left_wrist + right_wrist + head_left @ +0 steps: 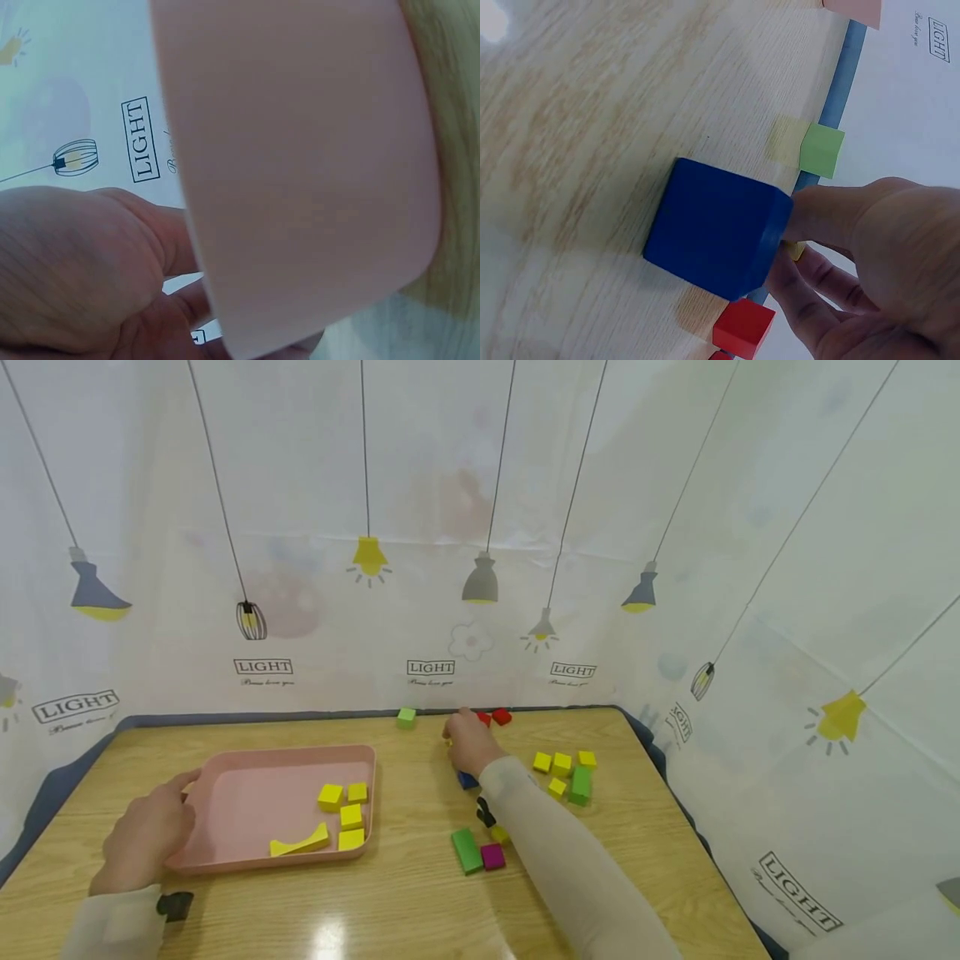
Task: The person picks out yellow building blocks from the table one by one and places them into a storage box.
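Observation:
A pink tray stands on the left of the table, with several yellow blocks and a yellow arch-like piece along its right and front sides. My left hand holds the tray's left edge; up close in the left wrist view, fingers reach past the rim of the pink wall. Toward the table's back, my right hand pinches a small yellow block, mostly hidden by the fingers. A blue block sits just in front of that hand. Red blocks lie beside it.
Near the back edge sits a light green cube. Right of my right arm, several yellow cubes surround a green block. Closer in are another green block and a purple cube. A printed curtain borders the table.

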{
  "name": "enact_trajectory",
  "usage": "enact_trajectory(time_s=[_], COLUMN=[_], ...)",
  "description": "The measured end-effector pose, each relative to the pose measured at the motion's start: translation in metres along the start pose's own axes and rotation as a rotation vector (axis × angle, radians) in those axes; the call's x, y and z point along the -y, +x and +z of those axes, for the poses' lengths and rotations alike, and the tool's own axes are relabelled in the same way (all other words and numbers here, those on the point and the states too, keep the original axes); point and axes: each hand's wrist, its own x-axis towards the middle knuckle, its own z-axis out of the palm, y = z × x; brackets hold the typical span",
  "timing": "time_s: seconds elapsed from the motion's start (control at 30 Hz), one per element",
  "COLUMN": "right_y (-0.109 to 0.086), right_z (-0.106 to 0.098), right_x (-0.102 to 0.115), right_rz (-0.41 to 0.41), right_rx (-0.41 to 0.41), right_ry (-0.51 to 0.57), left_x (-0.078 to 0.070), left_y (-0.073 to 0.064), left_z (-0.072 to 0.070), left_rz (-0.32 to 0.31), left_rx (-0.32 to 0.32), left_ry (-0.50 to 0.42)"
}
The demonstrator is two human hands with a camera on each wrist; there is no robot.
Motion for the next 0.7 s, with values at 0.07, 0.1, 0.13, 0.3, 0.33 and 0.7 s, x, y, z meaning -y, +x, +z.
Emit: enact_trajectory(time_s=[0.07,0.1,0.13,0.3,0.33,0.7], right_y=[-0.001,-0.002,-0.002,-0.003,-0.003,-0.004], right_z=[-0.001,-0.001,0.000,0.000,0.000,-0.003], right_x=[0.001,0.001,0.001,0.003,0.004,0.020], right_rz=[0.002,0.000,-0.004,-0.023,-0.027,-0.075], right_rx=[-0.002,-0.004,-0.009,-0.024,-0.026,-0.038], right_ry=[0.006,0.007,0.009,0.018,0.019,0.034], left_x=[0.001,0.001,0.001,-0.002,-0.002,-0.007], left_y=[0.001,0.002,0.002,-0.001,-0.002,-0.005], left_z=[0.001,0.001,0.001,0.001,0.001,0.000], left_rz=[-0.004,-0.003,-0.006,-0.020,-0.022,-0.035], left_rx=[-0.004,-0.008,-0.006,0.000,0.003,0.007], left_ry=[0.001,0.002,0.003,0.010,0.010,0.011])
